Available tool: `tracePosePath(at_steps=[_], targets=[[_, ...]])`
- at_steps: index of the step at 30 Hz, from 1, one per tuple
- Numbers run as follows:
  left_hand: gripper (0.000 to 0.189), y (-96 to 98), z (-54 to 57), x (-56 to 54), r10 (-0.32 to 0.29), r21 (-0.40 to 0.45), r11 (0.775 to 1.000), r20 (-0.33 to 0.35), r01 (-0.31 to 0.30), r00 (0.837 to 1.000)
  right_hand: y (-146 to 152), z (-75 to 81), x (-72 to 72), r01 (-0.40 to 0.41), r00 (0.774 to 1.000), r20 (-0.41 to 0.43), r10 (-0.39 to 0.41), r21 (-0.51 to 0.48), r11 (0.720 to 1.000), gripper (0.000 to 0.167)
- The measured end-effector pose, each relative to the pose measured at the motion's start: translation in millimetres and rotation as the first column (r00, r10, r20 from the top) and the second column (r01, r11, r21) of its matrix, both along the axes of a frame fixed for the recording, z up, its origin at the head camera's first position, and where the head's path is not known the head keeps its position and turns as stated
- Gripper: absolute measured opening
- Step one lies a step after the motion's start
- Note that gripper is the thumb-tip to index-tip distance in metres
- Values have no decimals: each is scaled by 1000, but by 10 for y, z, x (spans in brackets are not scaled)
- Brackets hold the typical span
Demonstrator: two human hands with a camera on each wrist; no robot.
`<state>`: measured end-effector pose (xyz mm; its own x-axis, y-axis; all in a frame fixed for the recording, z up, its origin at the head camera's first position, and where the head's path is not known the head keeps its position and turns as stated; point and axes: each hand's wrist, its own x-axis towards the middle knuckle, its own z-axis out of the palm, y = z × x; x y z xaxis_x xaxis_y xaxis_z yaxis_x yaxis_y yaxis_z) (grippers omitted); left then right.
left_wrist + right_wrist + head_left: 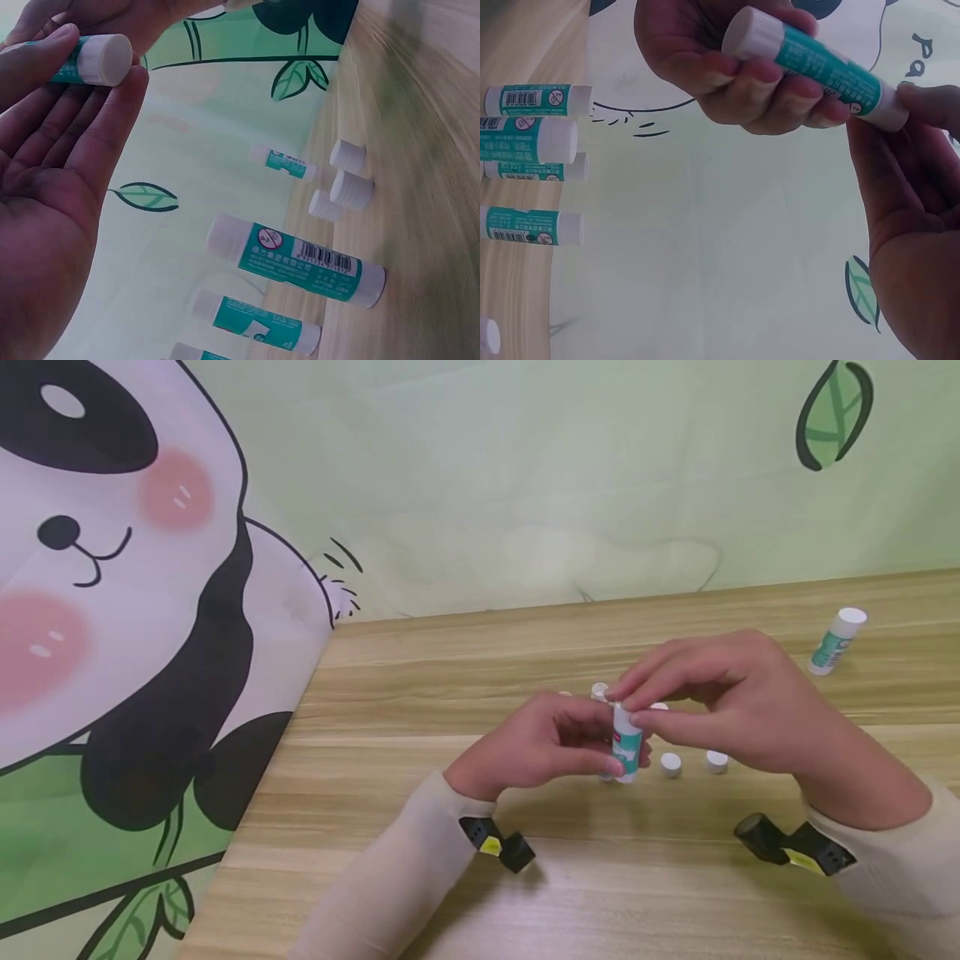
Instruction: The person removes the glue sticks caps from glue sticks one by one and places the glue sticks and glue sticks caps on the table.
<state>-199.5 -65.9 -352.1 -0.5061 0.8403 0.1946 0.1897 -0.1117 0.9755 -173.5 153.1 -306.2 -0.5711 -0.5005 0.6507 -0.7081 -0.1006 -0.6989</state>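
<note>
Above the table, my left hand [540,742] holds a white-and-teal glue stick [627,745] upright, fingers wrapped around its label. From the other side my right hand [738,702] pinches the white upper end between thumb and fingers. In the right wrist view the glue stick [829,71] lies across the curled left fingers [757,90], and the right thumb [930,105] presses on its far end. The left wrist view shows its white base [109,60] poking out of the left hand [52,157].
Loose white caps [671,765] lie on the wooden table [390,693] below the right hand. One glue stick [838,641] stands upright at the right. More standing glue sticks [300,259] are partly hidden behind the hands in the head view. A panda-print cloth [525,485] hangs behind.
</note>
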Motion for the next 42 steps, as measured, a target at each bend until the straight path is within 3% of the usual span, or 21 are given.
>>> tracePosePath(at_steps=[3,6,9,11,14,18,21,23,26,28,30,32,34,36,39,42], targets=[[32,-3,13,8,-23,20,1000,15,22,1000,6,1,-17,-65,998,17,65,-28,998,26],[31,-9,19,12,-6,0,1000,9,6,1000,1,-1,-19,-57,998,23,57,-25,998,27],[29,-10,16,8,33,-21,999,-7,-34,999,-15,-10,-10,14,1000,2,-14,-11,1000,29],[28,-3,12,2,81,-31,996,-37,-82,996,-31,-9,1,104,994,-45,-103,13,994,31],[27,20,9,-1,188,-53,980,-82,-193,979,-62,-9,10,269,955,-145,-260,45,962,33],[26,56,26,25,336,-91,932,-139,-350,932,-105,13,38,470,870,-232,-436,123,874,30],[24,85,26,53,423,-109,885,-218,-452,880,-138,15,57,556,820,-269,-506,159,816,25],[24,106,17,68,462,-118,853,-283,-508,841,-159,0,59,589,794,-297,-531,159,792,23],[25,138,16,88,489,-139,812,-370,-567,790,-185,-29,49,627,755,-355,-552,143,766,21],[27,156,7,91,488,-138,798,-425,-587,763,-200,-35,49,641,737,-381,-558,133,756,22],[28,166,7,96,481,-133,790,-471,-598,740,-210,-39,50,657,717,-411,-562,133,742,23],[28,170,6,101,471,-134,787,-500,-602,727,-214,-45,52,666,706,-431,-562,133,734,23],[28,171,6,103,460,-136,792,-509,-595,728,-210,-50,54,672,696,-450,-560,134,728,21],[27,172,7,102,445,-143,806,-493,-574,748,-199,-48,59,673,692,-463,-554,134,728,19],[26,163,14,92,427,-154,834,-427,-530,797,-177,-36,63,658,699,-473,-536,132,741,18],[24,142,22,76,409,-156,866,-324,-475,853,-148,-23,60,607,738,-451,-501,119,786,10]])
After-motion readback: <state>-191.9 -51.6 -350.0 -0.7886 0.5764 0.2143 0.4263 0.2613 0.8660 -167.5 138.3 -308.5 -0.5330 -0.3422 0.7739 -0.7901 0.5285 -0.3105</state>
